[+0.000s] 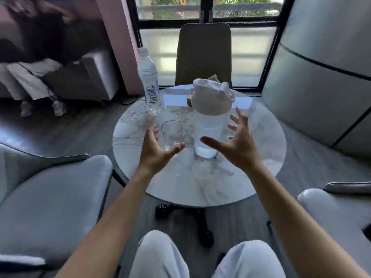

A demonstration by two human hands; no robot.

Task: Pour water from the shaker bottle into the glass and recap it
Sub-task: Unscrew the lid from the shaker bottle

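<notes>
A clear shaker bottle (208, 125) with a beige lid stands upright on the round marble table (180, 183), with some water at its bottom. Its flip cap is up, so the spout is uncovered. Left of it stands an empty clear glass (171, 134). My right hand (235, 143) hovers just right of the shaker, fingers spread, holding nothing. My left hand (157, 151) is open in front of and slightly left of the glass, its thumb overlapping the glass's base in the view.
A plastic water bottle (149, 77) stands at the table's far left edge. A brown chair (203, 55) faces me behind the table. Grey armchairs (50, 189) flank me left and right. Something small and tan lies behind the shaker.
</notes>
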